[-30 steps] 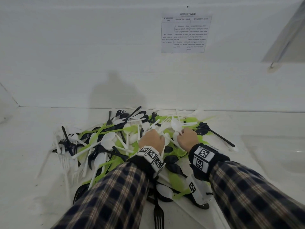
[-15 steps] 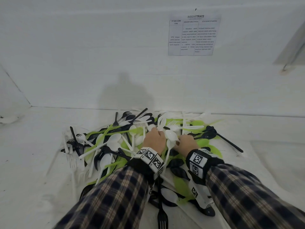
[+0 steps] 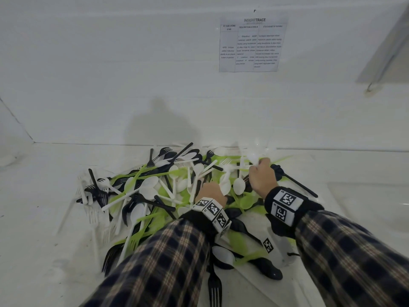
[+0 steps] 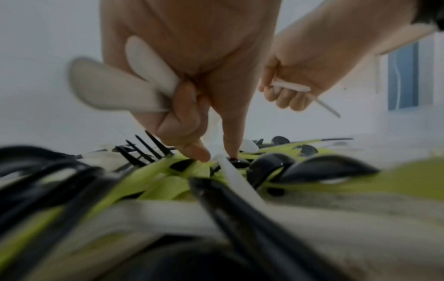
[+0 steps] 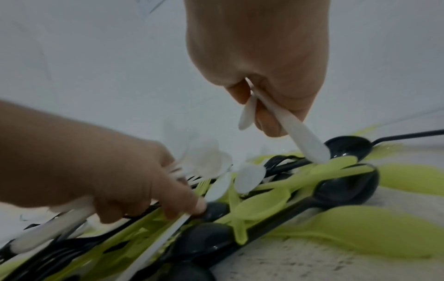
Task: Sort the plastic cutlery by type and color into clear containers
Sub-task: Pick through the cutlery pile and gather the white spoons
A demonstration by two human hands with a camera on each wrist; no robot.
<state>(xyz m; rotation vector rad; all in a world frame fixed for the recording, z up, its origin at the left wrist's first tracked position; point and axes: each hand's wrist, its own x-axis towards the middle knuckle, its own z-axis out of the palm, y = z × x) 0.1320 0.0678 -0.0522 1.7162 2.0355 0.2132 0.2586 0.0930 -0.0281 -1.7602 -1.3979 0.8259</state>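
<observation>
Surface [image 3: 33, 218] white, w/ bare room far left up to the wall corner, back wall [image 3: 110, 74] running straight behind everything, paper sheet [image 3: 252, 44] stuck on it upper right. Cutlery pile [image 3: 155, 196] sits mid-surface, its far edge near the wall base; mix of white, black & lime-green plastic spoons and forks, tangled, handles pointing every way, white forks spilling off the left edge. One black fork [image 3: 214, 289] lies apart at the near edge, tines toward the camera. Left hand [image 3: 211, 193] is down in the pile's middle: rear fingers curled round a bunch of white spoons [image 4: 115, 89], index & thumb tips pressed down at a white handle [image 4: 230, 171] among green and black pieces. Right hand [image 3: 262, 176] is raised just above the pile's right side, fingers curled round white spoons' handles [image 5: 302, 133], bowls blurred above the fist in head view. Long black spoon [image 3: 294, 180] lies just right of that hand. Clear container [image 3: 376, 207] stands further right, apart from the pile, w/ bare surface between.
</observation>
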